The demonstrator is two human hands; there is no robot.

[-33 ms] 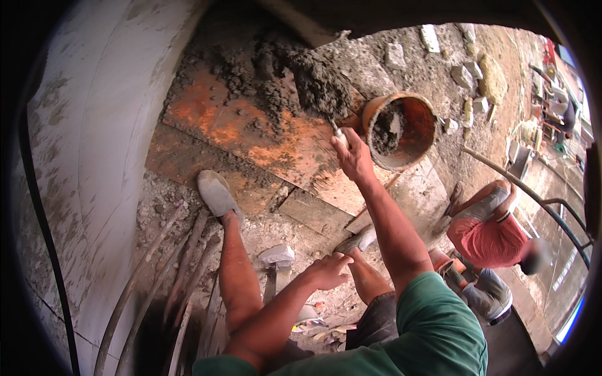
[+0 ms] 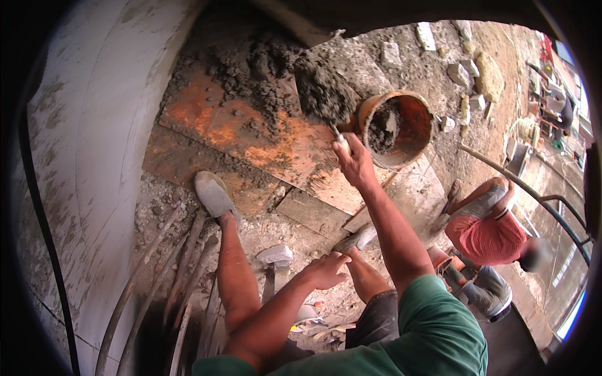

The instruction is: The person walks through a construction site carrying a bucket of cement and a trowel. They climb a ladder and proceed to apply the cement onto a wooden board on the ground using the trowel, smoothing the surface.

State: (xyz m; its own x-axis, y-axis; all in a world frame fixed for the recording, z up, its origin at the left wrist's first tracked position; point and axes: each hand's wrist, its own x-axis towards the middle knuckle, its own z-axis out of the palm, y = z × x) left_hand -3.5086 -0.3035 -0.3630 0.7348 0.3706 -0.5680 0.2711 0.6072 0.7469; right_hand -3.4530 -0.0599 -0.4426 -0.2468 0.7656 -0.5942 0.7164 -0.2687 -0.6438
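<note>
My right hand [image 2: 355,164] grips the pale handle of a trowel [image 2: 338,135] beside the bucket. A heap of wet grey mortar [image 2: 323,93] covers its blade, so little of the metal shows. Just right of that load, an orange bucket [image 2: 428,143], crusted with cement, leans with its mouth toward me and holds some mortar [image 2: 384,130]. More mortar [image 2: 266,66] is spread over the stained orange board [image 2: 219,119] beyond my feet. My left hand [image 2: 324,271] rests on my right leg with its fingers stretched out, holding nothing.
A pale wall [image 2: 94,144] rises at the left, with several poles [image 2: 182,276] near its foot. Broken blocks [image 2: 458,75] and a large stone [image 2: 489,78] lie at the far right. A person in a red shirt [image 2: 486,238] crouches at the right near a curved pipe [image 2: 514,178].
The whole view has shifted very slightly to the left. The loaded trowel has edged a little closer to the bucket. My left hand stays on my leg.
</note>
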